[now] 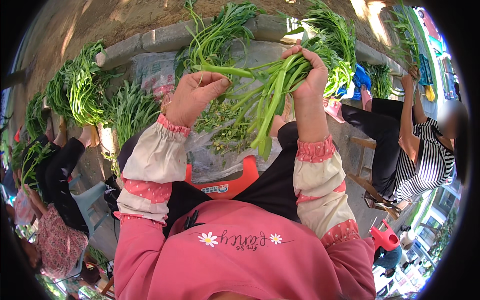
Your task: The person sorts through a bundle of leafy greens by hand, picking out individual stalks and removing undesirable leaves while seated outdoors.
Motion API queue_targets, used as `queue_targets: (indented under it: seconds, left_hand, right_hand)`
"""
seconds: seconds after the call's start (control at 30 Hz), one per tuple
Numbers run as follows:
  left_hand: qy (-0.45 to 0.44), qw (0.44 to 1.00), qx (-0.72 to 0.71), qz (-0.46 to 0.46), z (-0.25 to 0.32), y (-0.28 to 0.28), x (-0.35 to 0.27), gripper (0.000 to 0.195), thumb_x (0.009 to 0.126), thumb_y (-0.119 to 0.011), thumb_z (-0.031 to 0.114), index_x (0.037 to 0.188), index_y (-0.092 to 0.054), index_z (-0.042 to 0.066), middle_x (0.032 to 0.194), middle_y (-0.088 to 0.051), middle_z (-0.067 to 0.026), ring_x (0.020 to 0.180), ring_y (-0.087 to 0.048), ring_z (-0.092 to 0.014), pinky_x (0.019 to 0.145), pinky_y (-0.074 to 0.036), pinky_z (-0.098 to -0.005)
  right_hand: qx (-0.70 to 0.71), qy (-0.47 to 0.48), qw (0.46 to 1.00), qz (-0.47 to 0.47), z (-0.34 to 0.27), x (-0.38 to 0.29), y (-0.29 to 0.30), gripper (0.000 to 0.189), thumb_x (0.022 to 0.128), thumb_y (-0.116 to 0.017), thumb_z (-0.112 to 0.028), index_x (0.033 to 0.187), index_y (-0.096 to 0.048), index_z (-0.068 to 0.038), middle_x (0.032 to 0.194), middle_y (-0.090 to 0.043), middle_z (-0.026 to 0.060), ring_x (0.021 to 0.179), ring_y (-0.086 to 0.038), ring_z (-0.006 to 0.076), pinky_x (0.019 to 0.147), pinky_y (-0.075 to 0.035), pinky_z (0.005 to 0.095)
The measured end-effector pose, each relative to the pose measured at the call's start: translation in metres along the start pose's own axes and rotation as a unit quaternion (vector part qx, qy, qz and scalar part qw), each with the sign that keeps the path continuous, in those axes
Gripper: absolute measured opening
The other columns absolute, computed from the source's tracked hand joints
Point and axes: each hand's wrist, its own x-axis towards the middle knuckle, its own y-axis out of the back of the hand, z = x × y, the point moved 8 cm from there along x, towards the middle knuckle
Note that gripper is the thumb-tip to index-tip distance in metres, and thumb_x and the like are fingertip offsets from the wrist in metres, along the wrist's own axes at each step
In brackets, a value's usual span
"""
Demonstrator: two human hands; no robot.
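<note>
My right hand (311, 75) grips a bunch of water spinach (275, 97), its fingers wrapped over the thick stems. The cut stem ends hang down toward my lap, and the leaves trail off behind that hand. Thumb and fingers of my left hand (197, 93) are pinched together against a long green stem (228, 70) that runs across to the bunch; the exact grip is partly hidden. Below both hands, loose leaves and trimmings (232, 131) lie scattered on a clear plastic sheet (202, 150).
Piles of leafy greens (80, 86) lean along a stone kerb (165, 37). A red plastic stool (225, 183) shows between my legs. One person (423, 157) sits at the right holding greens; another (63, 236) sits at the left on a pale blue chair (90, 198).
</note>
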Motion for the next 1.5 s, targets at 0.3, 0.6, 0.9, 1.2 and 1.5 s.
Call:
queue_targets:
  seconds: [0.3, 0.6, 0.9, 1.2, 1.5]
  left_hand:
    - [-0.019, 0.993, -0.109, -0.044, 0.008, -0.010, -0.005, 0.026, 0.081, -0.062, 0.016, 0.103, -0.060, 0.001, 0.093, -0.063, -0.0049, 0.083, -0.059, -0.012, 0.079, -0.044, -0.0245]
    - [0.003, 0.990, -0.128, -0.052, -0.004, -0.012, -0.002, 0.024, 0.083, -0.060, 0.013, 0.104, -0.059, 0.000, 0.094, -0.063, -0.0065, 0.088, -0.059, -0.015, 0.083, -0.044, -0.0303]
    - [-0.036, 0.982, -0.180, -0.052, 0.005, 0.000, -0.003, 0.017, 0.083, -0.061, 0.014, 0.097, -0.062, 0.004, 0.084, -0.064, -0.0037, 0.080, -0.059, -0.012, 0.071, -0.047, -0.0256]
    - [-0.003, 0.950, -0.206, 0.236, -0.013, 0.075, -0.012, 0.010, 0.085, -0.057, 0.014, 0.090, -0.060, 0.006, 0.080, -0.060, -0.0029, 0.065, -0.054, -0.011, 0.059, -0.045, -0.0234]
    - [-0.131, 0.964, -0.207, 0.103, 0.032, 0.057, -0.021, 0.011, 0.082, -0.060, 0.007, 0.092, -0.061, 0.002, 0.079, -0.062, -0.0038, 0.058, -0.054, -0.006, 0.048, -0.041, -0.0164]
  right_hand:
    - [0.004, -0.019, 1.000, -0.011, 0.001, -0.001, 0.000, 0.030, 0.073, -0.051, 0.006, 0.102, -0.048, 0.004, 0.081, -0.054, 0.0108, 0.072, -0.055, 0.0236, 0.072, -0.048, 0.0399]
    - [-0.016, -0.031, 0.999, -0.016, 0.008, 0.000, 0.002, 0.029, 0.073, -0.052, 0.005, 0.102, -0.049, 0.003, 0.081, -0.055, 0.0103, 0.072, -0.056, 0.0239, 0.073, -0.048, 0.0404]
    - [-0.017, -0.019, 1.000, -0.018, 0.003, 0.000, 0.001, 0.029, 0.072, -0.052, 0.005, 0.101, -0.049, 0.004, 0.081, -0.054, 0.0107, 0.072, -0.055, 0.0242, 0.073, -0.048, 0.0412]
    - [0.000, -0.005, 1.000, -0.015, -0.008, 0.002, 0.000, 0.026, 0.072, -0.050, 0.005, 0.098, -0.050, 0.006, 0.082, -0.054, 0.0107, 0.072, -0.055, 0.0238, 0.073, -0.048, 0.0395]
    - [-0.217, 0.033, 0.975, -0.044, 0.019, -0.011, -0.011, 0.034, 0.075, -0.056, 0.003, 0.108, -0.052, -0.002, 0.086, -0.059, 0.0089, 0.076, -0.060, 0.0223, 0.070, -0.052, 0.0381]
